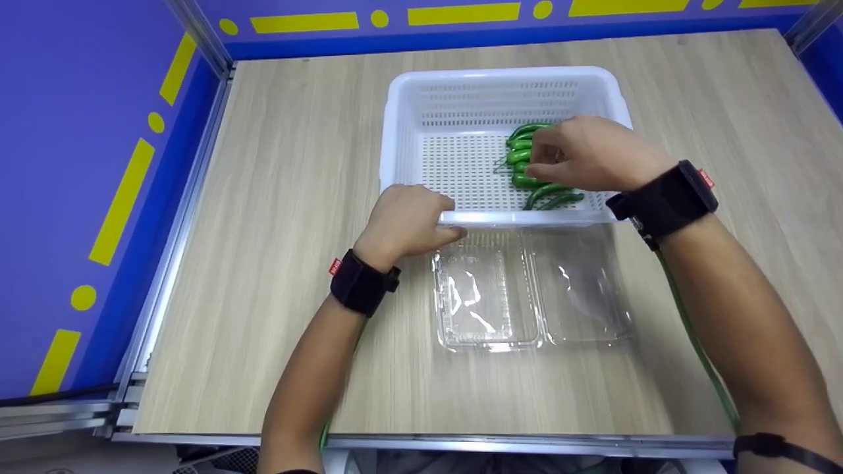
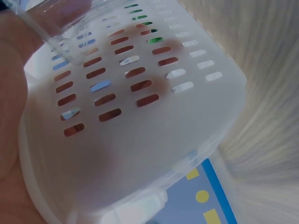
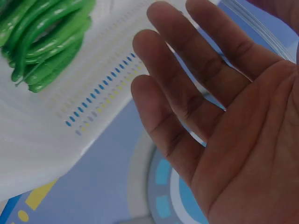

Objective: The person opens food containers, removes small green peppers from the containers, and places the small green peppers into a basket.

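Note:
A white slotted plastic basket [image 1: 500, 74] stands on the table, with several long green chili peppers [image 1: 520, 158] lying together on the right side of its floor. My left hand [image 1: 408, 220] grips the near left part of its rim, fingers over the edge and thumb outside. Close up in the left wrist view, that hand [image 2: 11, 93] is against the basket wall [image 2: 187, 126]. Over the peppers is my right hand [image 1: 586, 155], its fingers bent loosely. In the right wrist view this hand [image 3: 233, 126] holds nothing, with the chili peppers [image 3: 46, 42] beyond its fingertips.
Just in front of the basket lies a clear plastic clamshell box [image 1: 474, 303], opened flat with its lid [image 1: 579, 289] to the right. Blue panels with yellow marks [image 1: 303, 23] border the wooden table [image 1: 296, 164] at the back and left.

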`<action>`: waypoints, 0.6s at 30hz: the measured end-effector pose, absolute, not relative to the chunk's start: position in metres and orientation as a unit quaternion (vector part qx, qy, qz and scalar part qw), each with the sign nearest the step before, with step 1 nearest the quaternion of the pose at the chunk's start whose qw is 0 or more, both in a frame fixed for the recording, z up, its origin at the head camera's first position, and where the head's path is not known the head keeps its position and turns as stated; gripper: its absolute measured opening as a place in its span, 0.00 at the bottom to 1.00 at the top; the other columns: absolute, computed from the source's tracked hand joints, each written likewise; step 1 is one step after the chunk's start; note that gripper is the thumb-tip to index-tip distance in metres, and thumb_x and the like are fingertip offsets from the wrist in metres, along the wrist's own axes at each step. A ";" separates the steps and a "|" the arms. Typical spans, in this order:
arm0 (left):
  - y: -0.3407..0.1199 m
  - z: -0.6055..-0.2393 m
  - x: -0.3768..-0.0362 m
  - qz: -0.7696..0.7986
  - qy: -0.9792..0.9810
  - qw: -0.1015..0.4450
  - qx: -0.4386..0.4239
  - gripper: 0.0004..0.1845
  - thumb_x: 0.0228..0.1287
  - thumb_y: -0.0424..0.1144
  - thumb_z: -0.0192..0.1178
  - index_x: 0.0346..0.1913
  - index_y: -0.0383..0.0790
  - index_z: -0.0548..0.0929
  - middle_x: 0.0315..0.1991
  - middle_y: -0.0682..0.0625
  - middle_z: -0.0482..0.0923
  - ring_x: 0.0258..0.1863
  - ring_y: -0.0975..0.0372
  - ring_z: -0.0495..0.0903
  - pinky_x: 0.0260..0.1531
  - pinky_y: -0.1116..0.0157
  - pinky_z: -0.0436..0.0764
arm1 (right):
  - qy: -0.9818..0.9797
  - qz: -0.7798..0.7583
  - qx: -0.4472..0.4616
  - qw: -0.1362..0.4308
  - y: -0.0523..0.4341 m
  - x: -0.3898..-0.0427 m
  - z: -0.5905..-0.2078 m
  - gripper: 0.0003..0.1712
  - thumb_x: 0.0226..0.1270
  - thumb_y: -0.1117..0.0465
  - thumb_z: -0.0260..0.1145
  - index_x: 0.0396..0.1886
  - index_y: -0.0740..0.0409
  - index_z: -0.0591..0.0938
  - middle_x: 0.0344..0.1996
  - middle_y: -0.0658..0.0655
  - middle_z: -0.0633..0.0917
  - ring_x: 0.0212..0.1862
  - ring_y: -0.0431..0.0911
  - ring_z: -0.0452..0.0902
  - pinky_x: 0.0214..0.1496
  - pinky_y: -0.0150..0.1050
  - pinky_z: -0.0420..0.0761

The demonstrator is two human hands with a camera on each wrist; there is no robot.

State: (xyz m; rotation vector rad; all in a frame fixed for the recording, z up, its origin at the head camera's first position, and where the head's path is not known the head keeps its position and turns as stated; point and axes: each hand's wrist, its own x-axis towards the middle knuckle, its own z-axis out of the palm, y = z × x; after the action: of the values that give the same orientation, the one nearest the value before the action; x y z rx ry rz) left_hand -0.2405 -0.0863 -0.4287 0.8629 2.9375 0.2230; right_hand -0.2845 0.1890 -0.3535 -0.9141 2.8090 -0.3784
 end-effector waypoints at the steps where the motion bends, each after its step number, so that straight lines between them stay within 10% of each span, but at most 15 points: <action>1: -0.087 -0.429 -0.241 0.072 0.957 0.036 0.280 0.22 0.63 0.64 0.59 0.24 0.51 0.75 0.20 0.57 0.73 0.23 0.61 0.74 0.26 0.56 0.75 | 0.940 -0.134 -0.305 0.072 0.189 -0.282 -0.353 0.13 0.69 0.49 0.67 0.34 0.54 0.84 0.30 0.53 0.86 0.30 0.46 0.77 0.35 0.40 0.73; 18: -0.095 -0.429 -0.240 0.079 0.957 0.038 0.277 0.21 0.63 0.64 0.59 0.26 0.50 0.77 0.21 0.57 0.75 0.24 0.60 0.75 0.28 0.55 0.77 | 0.931 -0.250 -0.266 -0.031 0.194 -0.242 -0.363 0.12 0.70 0.52 0.67 0.40 0.56 0.84 0.39 0.53 0.88 0.46 0.49 0.81 0.53 0.47 0.74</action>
State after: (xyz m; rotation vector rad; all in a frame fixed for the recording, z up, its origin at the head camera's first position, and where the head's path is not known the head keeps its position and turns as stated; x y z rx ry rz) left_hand -0.2402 -0.0946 -0.4289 0.8486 2.9366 0.2418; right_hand -0.2422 0.1943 -0.3631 -0.8515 2.9819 -0.8017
